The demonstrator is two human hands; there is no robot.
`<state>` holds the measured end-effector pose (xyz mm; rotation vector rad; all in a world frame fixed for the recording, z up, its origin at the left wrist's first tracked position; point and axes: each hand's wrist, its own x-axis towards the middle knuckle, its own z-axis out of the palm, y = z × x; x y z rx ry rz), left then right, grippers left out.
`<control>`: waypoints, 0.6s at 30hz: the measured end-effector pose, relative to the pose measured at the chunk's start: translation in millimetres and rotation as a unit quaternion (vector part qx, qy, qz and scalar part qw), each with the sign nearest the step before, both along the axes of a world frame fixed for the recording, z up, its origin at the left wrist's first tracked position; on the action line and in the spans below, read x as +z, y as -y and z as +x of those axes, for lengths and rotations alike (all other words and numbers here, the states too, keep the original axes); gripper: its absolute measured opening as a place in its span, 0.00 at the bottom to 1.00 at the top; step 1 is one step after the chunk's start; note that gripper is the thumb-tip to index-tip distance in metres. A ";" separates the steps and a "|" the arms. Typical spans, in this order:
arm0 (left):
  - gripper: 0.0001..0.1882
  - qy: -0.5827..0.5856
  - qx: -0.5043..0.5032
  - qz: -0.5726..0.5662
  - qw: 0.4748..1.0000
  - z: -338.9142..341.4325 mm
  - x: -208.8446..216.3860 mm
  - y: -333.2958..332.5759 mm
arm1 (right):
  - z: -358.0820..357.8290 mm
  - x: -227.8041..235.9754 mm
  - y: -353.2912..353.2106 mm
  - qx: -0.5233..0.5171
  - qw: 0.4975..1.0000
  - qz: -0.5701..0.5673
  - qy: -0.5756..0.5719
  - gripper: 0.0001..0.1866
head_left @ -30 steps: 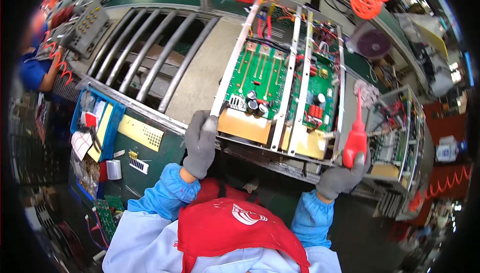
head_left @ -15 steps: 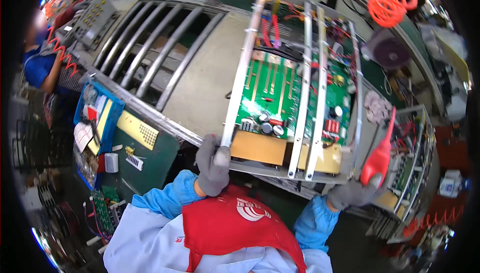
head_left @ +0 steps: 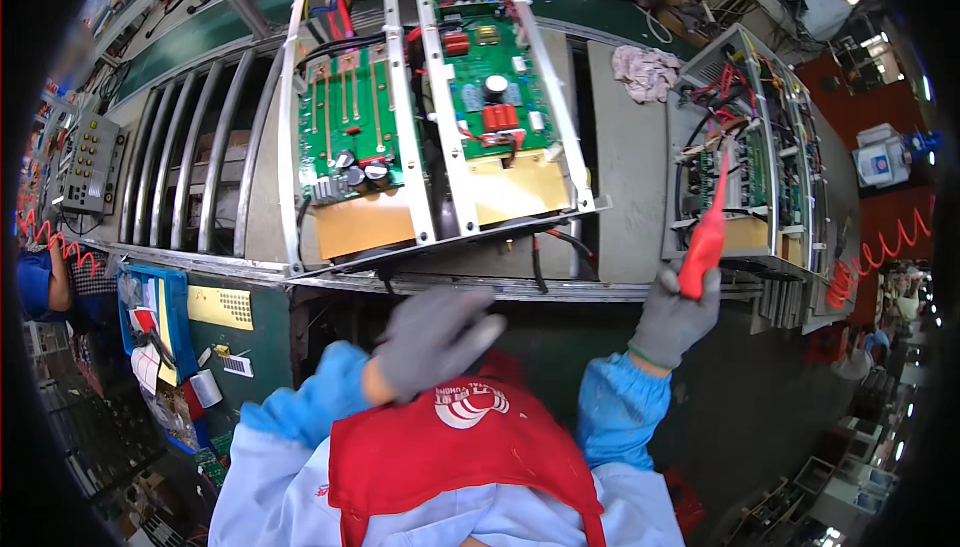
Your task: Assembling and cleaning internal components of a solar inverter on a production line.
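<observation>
My right hand [head_left: 677, 317], in a grey glove, is closed around a red tool [head_left: 706, 247] with a long tapering tip. The tip points up and away, in front of a second open metal chassis [head_left: 748, 247] full of wires and boards. My left hand [head_left: 432, 342], also gloved, is in front of my red apron with its fingers stretched out and nothing in them. Beyond it, apart from the hand, a larger open chassis [head_left: 459, 202] lies on the conveyor. Metal bars cross over its green circuit boards [head_left: 350, 117], and dark cables hang from its near edge.
Steel rollers [head_left: 232, 147] run to the left of the larger chassis. A crumpled cloth [head_left: 645, 73] lies between the two chassis. At the left stand a blue bin [head_left: 180, 322] of parts and a control box [head_left: 90, 167]. A co-worker's arm [head_left: 58, 282] shows beyond.
My left hand has let go of the larger chassis's bar and drawn away. That chassis sits farther left, toward the rollers. The view has turned right; my right hand keeps the red tool.
</observation>
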<state>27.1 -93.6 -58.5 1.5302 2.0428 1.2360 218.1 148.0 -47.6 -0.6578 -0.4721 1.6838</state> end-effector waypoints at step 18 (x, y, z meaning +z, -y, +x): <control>0.19 0.079 -0.061 -0.368 0.924 67.6 -171.2 -148.8 | 121.8 -11.5 70.3 -0.018 0.991 -0.062 0.114 0.22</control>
